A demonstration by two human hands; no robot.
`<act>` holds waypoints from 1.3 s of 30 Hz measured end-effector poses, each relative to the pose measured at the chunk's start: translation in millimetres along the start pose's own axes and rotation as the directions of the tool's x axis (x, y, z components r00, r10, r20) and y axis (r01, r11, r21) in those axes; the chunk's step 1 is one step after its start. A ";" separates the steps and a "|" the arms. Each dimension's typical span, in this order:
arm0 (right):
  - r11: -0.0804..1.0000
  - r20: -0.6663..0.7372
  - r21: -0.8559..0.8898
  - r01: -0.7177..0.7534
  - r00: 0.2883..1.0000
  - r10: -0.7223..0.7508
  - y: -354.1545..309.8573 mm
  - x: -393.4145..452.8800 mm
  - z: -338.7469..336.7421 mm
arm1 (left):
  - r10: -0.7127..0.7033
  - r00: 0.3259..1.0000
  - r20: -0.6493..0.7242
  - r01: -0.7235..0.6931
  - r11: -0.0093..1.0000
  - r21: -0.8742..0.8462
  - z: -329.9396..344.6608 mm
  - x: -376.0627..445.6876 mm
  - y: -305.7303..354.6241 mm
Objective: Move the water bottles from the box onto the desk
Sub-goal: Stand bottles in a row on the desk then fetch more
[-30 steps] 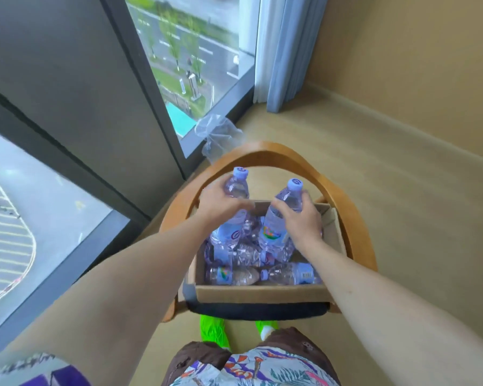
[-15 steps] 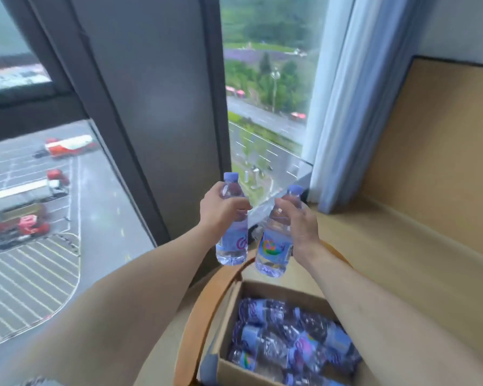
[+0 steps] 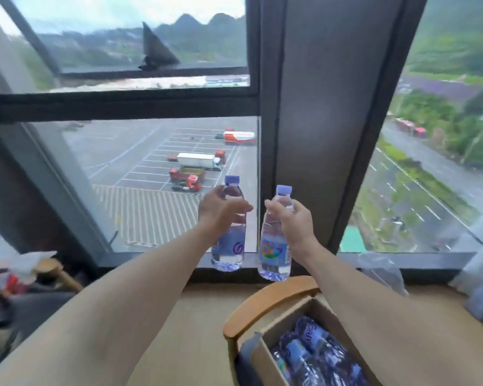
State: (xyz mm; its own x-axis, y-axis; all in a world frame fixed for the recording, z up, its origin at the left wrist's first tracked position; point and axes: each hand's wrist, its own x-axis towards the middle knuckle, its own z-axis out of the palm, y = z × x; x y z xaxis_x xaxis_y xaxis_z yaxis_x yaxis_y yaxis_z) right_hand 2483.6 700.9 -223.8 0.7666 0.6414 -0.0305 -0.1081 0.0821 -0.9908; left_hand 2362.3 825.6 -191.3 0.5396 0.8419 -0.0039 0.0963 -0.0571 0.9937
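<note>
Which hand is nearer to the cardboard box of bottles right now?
Right. The right hand, gripping a bottle, is up above the cardboard box's far edge; the left hand, gripping another bottle, is farther left.

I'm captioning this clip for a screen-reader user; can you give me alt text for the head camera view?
A person holds two upright water bottles in the air before a large window, the left hand gripping one bottle, the right hand the other bottle. Below right, a cardboard box of more bottles sits on a wooden chair.
</note>
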 end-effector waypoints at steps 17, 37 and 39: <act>0.999 0.691 0.024 0.031 0.722 -0.038 -15.3 -188.8 316.5 | 0.035 0.685 -0.728 0.013 0.998 0.060 -339.9 -216.1 26.7; 0.992 0.990 -0.117 -0.042 0.074 0.120 35.2 -678.5 578.1 | -0.069 -0.045 -0.997 0.078 0.994 -0.072 -644.8 -686.9 -23.3; 0.989 0.990 -0.143 -0.046 -0.021 0.142 42.4 -724.1 596.0 | -0.076 -0.144 -0.987 0.081 0.993 -0.088 -659.1 -730.1 -29.3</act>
State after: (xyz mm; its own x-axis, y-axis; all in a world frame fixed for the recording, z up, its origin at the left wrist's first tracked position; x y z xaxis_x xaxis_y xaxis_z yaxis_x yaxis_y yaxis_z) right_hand 1546.6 694.6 -164.9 -0.6580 0.7530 -0.0093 -0.0513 -0.0571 -0.9971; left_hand 1414.3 566.2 -143.8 -0.9103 0.4125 0.0354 0.0654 0.0587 0.9961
